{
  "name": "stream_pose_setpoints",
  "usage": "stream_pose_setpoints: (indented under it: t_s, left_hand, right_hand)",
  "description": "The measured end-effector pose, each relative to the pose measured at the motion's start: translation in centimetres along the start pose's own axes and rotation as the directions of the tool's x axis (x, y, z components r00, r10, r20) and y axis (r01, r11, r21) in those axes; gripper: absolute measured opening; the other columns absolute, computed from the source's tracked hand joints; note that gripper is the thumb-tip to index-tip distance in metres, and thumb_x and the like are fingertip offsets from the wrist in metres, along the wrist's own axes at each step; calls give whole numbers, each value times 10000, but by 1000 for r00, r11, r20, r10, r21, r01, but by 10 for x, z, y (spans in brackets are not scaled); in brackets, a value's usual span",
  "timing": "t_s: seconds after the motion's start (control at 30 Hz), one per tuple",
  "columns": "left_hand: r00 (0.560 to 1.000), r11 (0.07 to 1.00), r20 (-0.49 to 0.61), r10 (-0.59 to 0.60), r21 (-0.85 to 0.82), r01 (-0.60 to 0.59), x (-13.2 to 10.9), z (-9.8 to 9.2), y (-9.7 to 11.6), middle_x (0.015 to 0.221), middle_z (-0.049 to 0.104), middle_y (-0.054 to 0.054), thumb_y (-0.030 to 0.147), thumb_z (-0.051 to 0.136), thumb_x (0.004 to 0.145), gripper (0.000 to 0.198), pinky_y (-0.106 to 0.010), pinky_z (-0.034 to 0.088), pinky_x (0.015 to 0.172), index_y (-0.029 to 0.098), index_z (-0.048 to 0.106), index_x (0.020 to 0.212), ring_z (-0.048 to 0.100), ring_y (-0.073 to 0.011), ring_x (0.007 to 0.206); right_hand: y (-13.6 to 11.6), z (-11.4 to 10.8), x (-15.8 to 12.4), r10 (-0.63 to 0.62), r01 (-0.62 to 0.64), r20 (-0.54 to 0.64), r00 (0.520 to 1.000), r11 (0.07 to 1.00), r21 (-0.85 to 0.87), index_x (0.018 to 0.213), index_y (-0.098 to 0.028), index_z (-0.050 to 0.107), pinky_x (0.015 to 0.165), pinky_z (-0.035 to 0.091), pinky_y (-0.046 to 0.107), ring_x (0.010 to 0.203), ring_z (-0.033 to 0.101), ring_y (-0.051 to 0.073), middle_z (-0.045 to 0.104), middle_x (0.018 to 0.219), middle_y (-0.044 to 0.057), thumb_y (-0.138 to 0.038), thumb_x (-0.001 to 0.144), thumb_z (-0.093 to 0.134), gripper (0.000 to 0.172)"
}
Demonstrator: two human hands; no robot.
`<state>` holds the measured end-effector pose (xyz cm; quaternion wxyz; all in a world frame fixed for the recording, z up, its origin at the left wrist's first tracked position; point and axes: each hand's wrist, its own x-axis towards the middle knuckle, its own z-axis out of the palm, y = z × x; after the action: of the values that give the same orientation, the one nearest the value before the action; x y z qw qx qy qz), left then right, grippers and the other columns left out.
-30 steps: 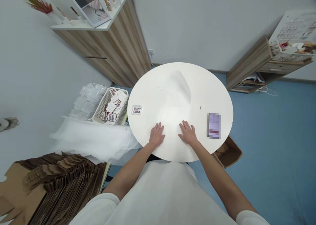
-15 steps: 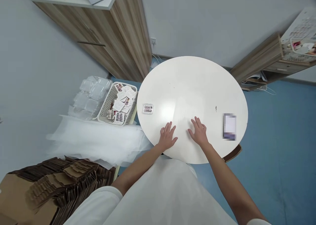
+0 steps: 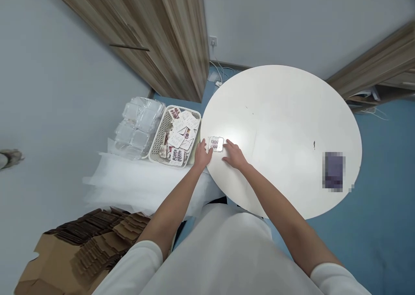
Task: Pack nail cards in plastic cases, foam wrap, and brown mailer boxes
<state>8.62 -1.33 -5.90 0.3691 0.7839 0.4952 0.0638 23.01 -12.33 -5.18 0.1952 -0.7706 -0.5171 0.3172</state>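
Observation:
A small clear plastic case with pink and dark pieces inside lies near the left edge of the round white table. My left hand rests at the table's edge with its fingertips against the case's left side. My right hand lies on the table with fingers stretched out, touching the case's right side. The case sits flat on the table between both hands.
A white mesh basket of small cards and packs stands left of the table, beside stacked clear plastic cases, on white foam sheets. Flat brown cartons pile at lower left. A blurred dark item lies at the table's right.
Both hands have moved left from the table's front middle to the small case and now touch it on either side. The view has swung left and down.

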Motion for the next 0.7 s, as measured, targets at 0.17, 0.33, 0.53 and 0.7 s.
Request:
stream_pose_setpoints:
  t_s: [0.17, 0.33, 0.53, 0.7]
  left_hand:
    - [999, 1000, 47, 4, 16, -5, 0, 7, 11, 1013, 472, -99, 278, 527, 768, 582, -316, 429, 809, 116, 363, 1302, 521, -179, 831]
    - [998, 999, 41, -45, -19, 46, -3, 8, 17, 944, 474, -73, 267, 544, 756, 575, -312, 435, 787, 135, 388, 1294, 518, -169, 788]
    - [995, 991, 90, 53, -128, -41, -23, 27, 39, 964, 468, -67, 266, 544, 757, 565, -296, 443, 794, 139, 398, 1288, 520, -135, 750]
    - [958, 965, 207, 196, -212, -152, -61, 66, 69, 962, 462, -63, 221, 523, 760, 556, -279, 458, 776, 141, 386, 1292, 515, -126, 767]
  right_hand:
    - [-13, 8, 13, 43, -42, -3, 999, 990, 136, 1244, -216, 353, 954, 338, 467, 1239, 315, 292, 203, 1442, 86, -101, 675, 581, 624]
    - [-11, 12, 10, 91, -80, -19, 996, 943, 323, 1206, -210, 391, 980, 343, 451, 1258, 308, 265, 179, 1452, 81, -110, 665, 553, 574]
    - [15, -5, -31, 93, -36, -116, 989, 906, 422, 1180, -246, 423, 937, 406, 418, 1229, 362, 224, 204, 1449, 46, -144, 677, 518, 522]
    - [52, -23, -98, 144, -59, -191, 971, 918, 392, 1156, -213, 465, 931, 409, 401, 1215, 397, 225, 233, 1441, 86, -158, 710, 491, 451]
